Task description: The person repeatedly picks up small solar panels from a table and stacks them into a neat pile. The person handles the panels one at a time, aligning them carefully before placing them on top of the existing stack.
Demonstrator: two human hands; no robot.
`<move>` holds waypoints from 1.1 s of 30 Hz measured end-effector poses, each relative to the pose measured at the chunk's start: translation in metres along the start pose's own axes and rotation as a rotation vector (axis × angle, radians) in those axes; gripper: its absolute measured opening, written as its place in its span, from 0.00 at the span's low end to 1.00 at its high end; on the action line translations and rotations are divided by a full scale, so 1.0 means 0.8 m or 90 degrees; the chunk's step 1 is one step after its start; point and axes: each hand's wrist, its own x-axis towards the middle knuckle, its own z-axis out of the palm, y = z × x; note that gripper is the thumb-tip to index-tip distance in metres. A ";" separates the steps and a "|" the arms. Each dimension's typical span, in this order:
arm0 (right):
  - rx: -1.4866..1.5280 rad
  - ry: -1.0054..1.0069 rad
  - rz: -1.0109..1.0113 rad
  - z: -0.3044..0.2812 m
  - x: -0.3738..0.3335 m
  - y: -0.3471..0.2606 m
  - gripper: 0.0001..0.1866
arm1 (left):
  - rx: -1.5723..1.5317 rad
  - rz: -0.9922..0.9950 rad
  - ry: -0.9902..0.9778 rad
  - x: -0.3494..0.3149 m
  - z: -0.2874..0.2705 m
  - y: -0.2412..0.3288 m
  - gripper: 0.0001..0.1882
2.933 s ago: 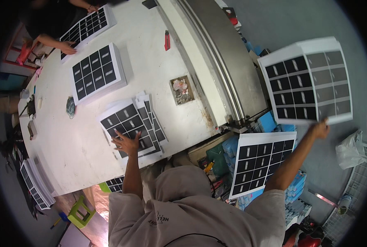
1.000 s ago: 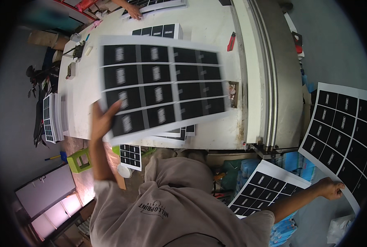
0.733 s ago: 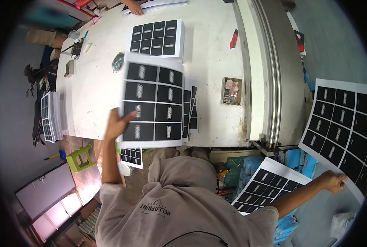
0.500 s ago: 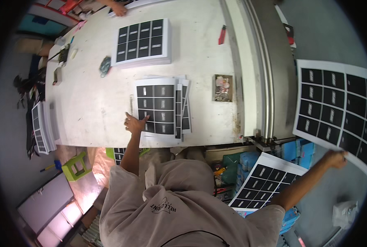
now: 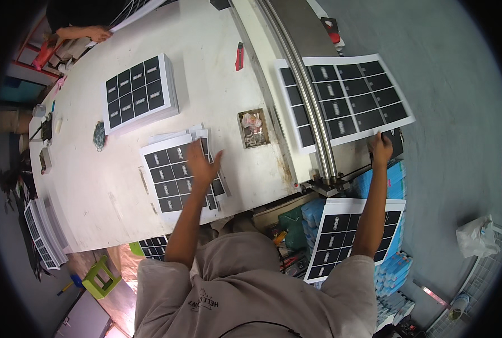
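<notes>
My right hand (image 5: pixel 380 148) grips the near edge of a large white sheet printed with black rectangles (image 5: pixel 352 98), held over the grey machine bed (image 5: pixel 296 34). My left hand (image 5: pixel 202 164) hovers with fingers spread, empty, just above a loose pile of the same printed sheets (image 5: pixel 169 174) on the white table (image 5: pixel 115 191). A neat second stack of printed sheets (image 5: pixel 140 93) lies farther back on the table.
A small open box of bits (image 5: pixel 253 127) and a red cutter (image 5: pixel 239 56) lie near the machine's rail. More printed sheets (image 5: pixel 341 236) rest on blue boxes by my right side. Another person's hand (image 5: pixel 96 34) works at the table's far end. A green stool (image 5: pixel 100 276) stands below.
My left hand laid its sheet on the pile and has lifted off it. My right hand swung its sheet in from the far right to over the machine bed.
</notes>
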 end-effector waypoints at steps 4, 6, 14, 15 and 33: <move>-0.041 0.076 -0.052 -0.156 -0.134 0.032 0.33 | -0.564 -0.209 -0.234 0.038 0.071 0.079 0.30; -0.187 0.059 0.049 -0.242 -0.221 -0.002 0.35 | -0.641 -0.348 -0.306 0.048 0.078 0.070 0.27; -0.414 0.033 0.692 -0.395 -0.460 0.152 0.76 | -0.431 -0.368 -0.249 0.037 -0.064 0.027 0.35; -0.394 0.077 0.673 -0.395 -0.457 0.183 0.76 | -0.434 -0.350 -0.216 0.032 -0.087 0.010 0.34; -0.240 0.776 -0.067 -0.449 -0.410 0.016 0.30 | -0.237 -0.481 -0.139 -0.081 -0.358 -0.164 0.26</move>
